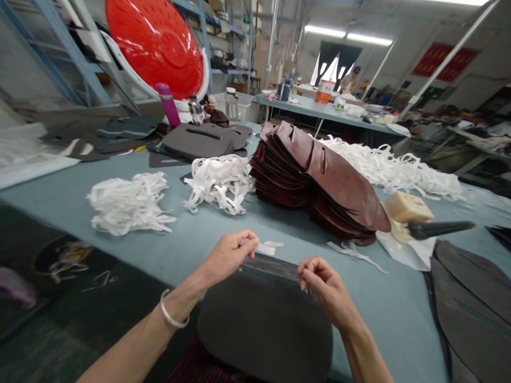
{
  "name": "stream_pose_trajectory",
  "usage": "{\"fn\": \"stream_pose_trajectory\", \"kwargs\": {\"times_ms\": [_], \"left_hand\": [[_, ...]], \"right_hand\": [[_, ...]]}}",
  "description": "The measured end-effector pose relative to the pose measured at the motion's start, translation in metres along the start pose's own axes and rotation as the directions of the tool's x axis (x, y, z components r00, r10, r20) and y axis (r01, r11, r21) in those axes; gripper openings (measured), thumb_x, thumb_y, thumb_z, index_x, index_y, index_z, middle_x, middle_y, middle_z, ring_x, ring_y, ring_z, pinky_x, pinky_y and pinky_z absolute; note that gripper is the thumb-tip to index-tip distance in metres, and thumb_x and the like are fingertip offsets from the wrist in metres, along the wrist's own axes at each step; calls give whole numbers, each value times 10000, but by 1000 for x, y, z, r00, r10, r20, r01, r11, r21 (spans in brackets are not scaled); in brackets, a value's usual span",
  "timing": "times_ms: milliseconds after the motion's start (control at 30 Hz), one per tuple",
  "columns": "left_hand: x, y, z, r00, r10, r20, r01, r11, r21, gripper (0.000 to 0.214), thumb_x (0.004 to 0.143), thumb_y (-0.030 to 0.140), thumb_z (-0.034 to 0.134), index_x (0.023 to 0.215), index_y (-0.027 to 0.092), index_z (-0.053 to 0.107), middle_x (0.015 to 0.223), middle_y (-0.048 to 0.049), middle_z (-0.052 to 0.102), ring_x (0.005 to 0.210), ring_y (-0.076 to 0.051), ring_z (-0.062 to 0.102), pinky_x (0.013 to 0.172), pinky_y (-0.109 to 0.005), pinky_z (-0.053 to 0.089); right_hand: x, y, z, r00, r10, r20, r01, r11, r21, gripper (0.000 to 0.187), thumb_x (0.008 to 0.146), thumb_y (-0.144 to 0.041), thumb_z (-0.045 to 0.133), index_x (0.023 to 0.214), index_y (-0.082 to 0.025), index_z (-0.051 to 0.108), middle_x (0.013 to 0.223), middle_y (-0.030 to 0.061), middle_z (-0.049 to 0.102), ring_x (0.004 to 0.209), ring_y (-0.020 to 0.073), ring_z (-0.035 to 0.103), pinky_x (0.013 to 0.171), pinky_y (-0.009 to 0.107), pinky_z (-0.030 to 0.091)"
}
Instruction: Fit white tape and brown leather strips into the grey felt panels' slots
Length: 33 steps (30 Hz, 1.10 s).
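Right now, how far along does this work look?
Looks done: white strips lie heaped on the table, near a stack of brown panels. In hand: the left hand pinches a white strip while the right hand holds the edge of a dark panel. Left: more dark panels lie to the right.

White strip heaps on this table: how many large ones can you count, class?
3: a white strip heap at left, a second beside the dark brown leather stack, a third behind that stack, at right. More may be hidden.
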<state>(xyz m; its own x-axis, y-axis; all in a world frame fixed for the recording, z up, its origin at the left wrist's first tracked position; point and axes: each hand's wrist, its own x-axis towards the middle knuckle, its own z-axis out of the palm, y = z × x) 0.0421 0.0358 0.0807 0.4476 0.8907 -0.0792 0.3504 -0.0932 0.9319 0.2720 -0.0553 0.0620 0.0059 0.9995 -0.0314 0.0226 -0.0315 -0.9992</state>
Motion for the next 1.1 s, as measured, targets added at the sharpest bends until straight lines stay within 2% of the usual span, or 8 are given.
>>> {"fn": "stream_pose_trajectory", "kwargs": {"times_ms": [133,233,333,500,633,800,933,1100], "left_hand": [[-15,13,17,984,65,164,-70,997,22,290,873,414,478,767,181,613,617,42,564,560,-84,460,541,-201,323],[-17,13,16,997,52,49,-52,999,5,279,876,386,478,736,174,592,607,45,549,557,-80,453,542,-196,321],[-13,-9,1,991,-115,-64,104,982,-157,266,846,386,538,708,158,549,562,52,507,485,-56,388,484,-177,282],[-15,-53,-8,924,-346,162,367,684,-631,209,784,284,657,921,153,568,591,53,524,440,-15,376,426,-116,259],[-24,-68,1,871,-419,256,459,510,-728,213,771,217,691,935,133,587,737,-16,622,577,-43,545,545,-132,435],[-29,-72,3,890,-374,260,447,608,-657,291,772,270,715,1000,141,591,912,-57,669,741,-77,618,688,-169,482],[-31,-75,5,895,-381,230,440,682,-584,322,847,440,594,934,130,595,881,-66,670,720,-86,611,667,-184,458],[-31,-77,-3,946,-250,207,306,897,-318,361,864,414,552,1130,171,550,739,-14,651,689,-124,598,636,-219,432]], "right_hand": [[6,-3,27,997,-77,-5,76,984,-159,270,885,-415,541,1094,-244,552,1200,39,551,981,155,526,838,264,391],[6,-1,40,990,-16,139,54,961,-270,228,902,-413,507,958,-205,585,811,-16,582,718,117,498,671,227,380],[-2,6,29,994,27,106,15,925,-379,257,911,-403,488,799,-187,570,677,-39,488,635,102,416,599,225,329],[-25,24,-5,967,209,145,-174,959,-223,284,929,-420,471,1142,-233,484,704,-60,427,611,95,368,555,219,298],[-34,41,-12,953,277,120,-264,958,-111,275,932,-468,447,916,-200,508,661,-60,439,525,71,329,490,219,251],[-35,51,-17,940,342,-4,-342,938,-56,303,891,-473,530,920,-177,583,732,-17,545,491,51,338,457,226,198],[-43,54,-15,938,341,-55,-336,938,84,321,886,-463,545,1014,-184,639,697,-32,481,519,54,321,478,225,203],[-55,57,-17,927,361,-102,-355,932,73,363,857,-481,570,1029,-179,674,665,-19,516,570,87,415,524,225,295]]}}
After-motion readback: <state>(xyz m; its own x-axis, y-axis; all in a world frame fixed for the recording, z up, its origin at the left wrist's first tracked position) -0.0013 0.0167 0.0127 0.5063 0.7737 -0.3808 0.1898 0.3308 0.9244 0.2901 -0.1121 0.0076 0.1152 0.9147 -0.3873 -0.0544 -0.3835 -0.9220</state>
